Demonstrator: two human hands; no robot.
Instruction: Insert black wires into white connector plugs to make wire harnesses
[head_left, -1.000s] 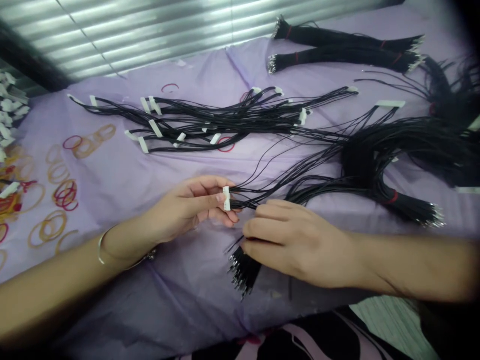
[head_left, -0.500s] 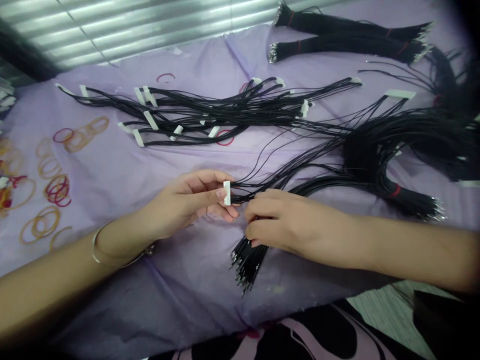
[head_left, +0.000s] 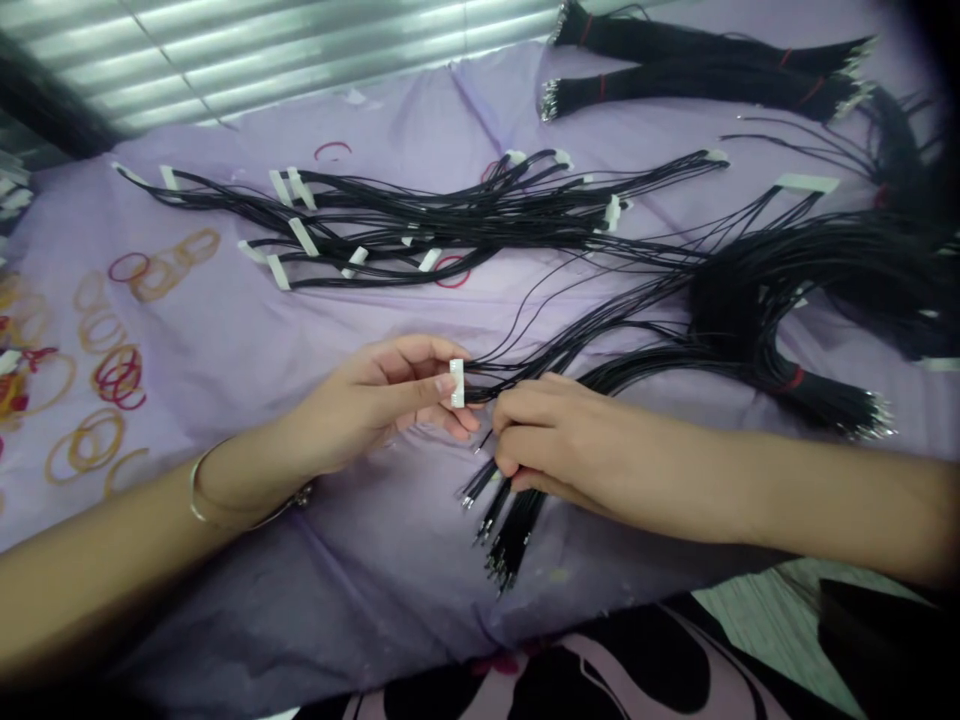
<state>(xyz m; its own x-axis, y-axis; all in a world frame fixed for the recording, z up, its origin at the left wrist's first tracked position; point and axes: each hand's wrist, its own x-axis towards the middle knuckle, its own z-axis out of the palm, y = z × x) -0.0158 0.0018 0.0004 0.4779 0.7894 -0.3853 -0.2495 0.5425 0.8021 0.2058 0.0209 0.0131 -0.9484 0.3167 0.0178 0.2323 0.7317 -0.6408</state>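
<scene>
My left hand (head_left: 379,400) pinches a small white connector (head_left: 457,383) between thumb and fingers, with thin black wires running out of it to the right. My right hand (head_left: 559,445) is closed just right of the connector, its fingers pinched on a single black wire (head_left: 485,440) whose metal tip points at the connector. Under that hand lies a bundle of loose black wires (head_left: 504,520) with metal tips, fanned out toward the table's near edge.
A purple cloth (head_left: 300,560) covers the table. Finished wire harnesses with white connectors (head_left: 420,225) lie at the middle back. Tied black wire bundles (head_left: 697,70) lie at the back right, a big tangle (head_left: 810,290) at right. Rubber bands (head_left: 112,370) are scattered at left.
My right hand has drawn closer to the connector with one wire lifted from the bundle. The bundle's tips have spread out. My left hand has hardly moved.
</scene>
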